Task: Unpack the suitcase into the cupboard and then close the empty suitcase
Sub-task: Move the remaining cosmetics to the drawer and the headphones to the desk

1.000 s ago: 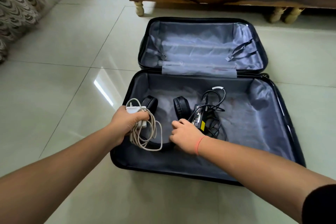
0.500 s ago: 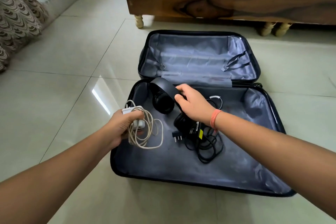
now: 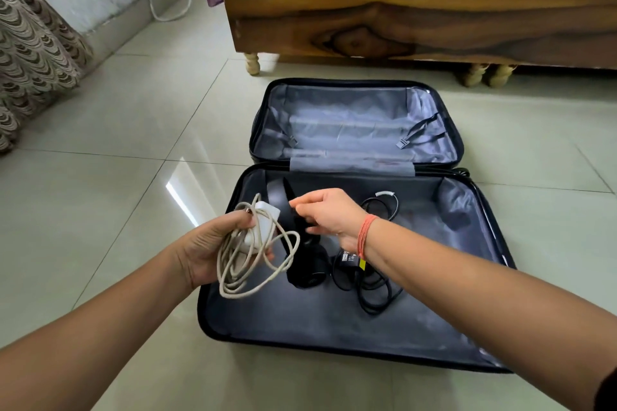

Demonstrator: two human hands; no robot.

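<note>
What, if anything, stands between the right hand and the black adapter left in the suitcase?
Nothing visible: the black adapter lies just beneath the right hand, but its fingers grip the headphones.

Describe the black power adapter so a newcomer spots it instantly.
Find the open suitcase on the floor before the wooden cupboard, nearer half. The black power adapter lies near the right hand, amid its coiled black cable. Unlike the headphones and white charger, no hand holds it, and it bears a yellow label.
</note>
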